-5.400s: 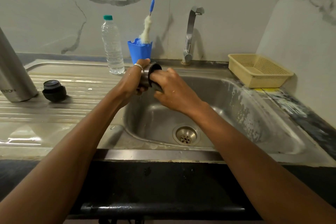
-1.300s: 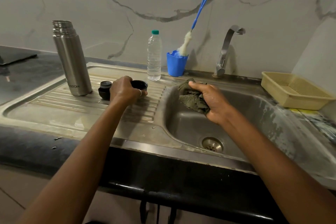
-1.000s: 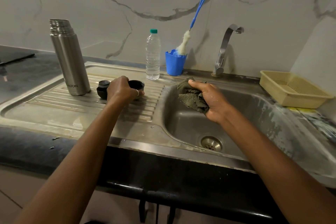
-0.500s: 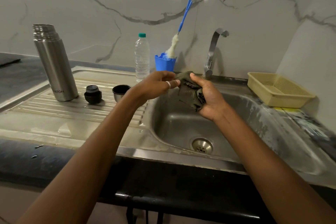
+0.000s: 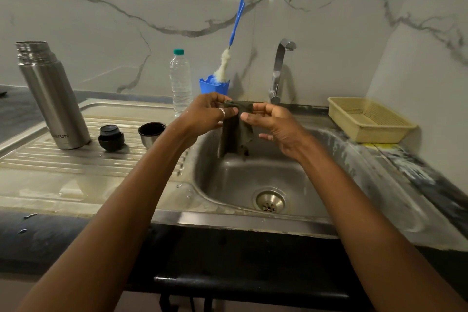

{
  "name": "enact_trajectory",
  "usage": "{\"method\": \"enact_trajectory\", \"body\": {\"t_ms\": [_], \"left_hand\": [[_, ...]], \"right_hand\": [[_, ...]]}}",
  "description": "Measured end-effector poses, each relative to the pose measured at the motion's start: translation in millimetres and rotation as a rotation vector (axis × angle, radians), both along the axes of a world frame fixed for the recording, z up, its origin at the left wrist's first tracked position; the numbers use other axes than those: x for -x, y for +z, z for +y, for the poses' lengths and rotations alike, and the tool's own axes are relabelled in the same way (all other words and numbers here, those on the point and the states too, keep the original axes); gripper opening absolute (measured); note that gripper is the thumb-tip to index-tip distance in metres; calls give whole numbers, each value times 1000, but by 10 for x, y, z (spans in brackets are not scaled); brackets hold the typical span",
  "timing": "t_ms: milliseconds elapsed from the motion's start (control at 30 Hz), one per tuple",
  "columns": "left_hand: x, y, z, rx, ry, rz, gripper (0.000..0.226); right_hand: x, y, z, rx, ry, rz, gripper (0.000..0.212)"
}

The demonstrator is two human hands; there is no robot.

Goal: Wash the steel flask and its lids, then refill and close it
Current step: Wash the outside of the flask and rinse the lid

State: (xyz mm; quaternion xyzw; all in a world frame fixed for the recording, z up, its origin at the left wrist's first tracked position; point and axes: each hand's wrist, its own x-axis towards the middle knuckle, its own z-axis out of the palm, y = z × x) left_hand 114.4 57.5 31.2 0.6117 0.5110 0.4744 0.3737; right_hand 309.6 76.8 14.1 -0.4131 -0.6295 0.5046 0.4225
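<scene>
Left hand (image 5: 202,117) now off cup lid (image 5: 151,132), right of it, grip pinching cloth (image 5: 234,134) with right hand (image 5: 277,125)

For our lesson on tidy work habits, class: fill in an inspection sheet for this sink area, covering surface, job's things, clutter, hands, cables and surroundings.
Surface: steel drainboard with water drops, left of the sink basin.
Job's things: steel flask upright and uncapped on the drainboard; black inner lid and steel cup lid, mouth up, to its right, apart; capped water bottle behind.
Clutter: blue cup holding a bottle brush; yellow basket right of the basin.
Hands: left hand and right hand both pinch a dark cloth that hangs over the basin.
Cables: nothing seen.
Surroundings: marble wall; tap, no water seen running.
</scene>
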Motion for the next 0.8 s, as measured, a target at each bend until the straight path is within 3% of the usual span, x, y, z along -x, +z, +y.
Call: {"method": "enact_trajectory", "body": {"t_ms": [133, 233, 467, 633, 800], "left_hand": [[-96, 29, -16, -27, -11, 107, 14], [-179, 62, 1, -30, -21, 108, 20], [-558, 143, 138, -27, -112, -138, 21], [-1244, 239, 382, -56, -109, -340, 30], [-2017, 313, 606, -207, -148, -384, 19]], "right_hand": [[22, 13, -10, -24, 40, -76, 58], [-55, 100, -11, -98, -12, -183, 45], [-602, 415, 56, -146, -120, -57, 24], [-1194, 678, 160, -269, -321, -176, 24], [-1782, 836, 368, -354, -469, -286, 20]]}}
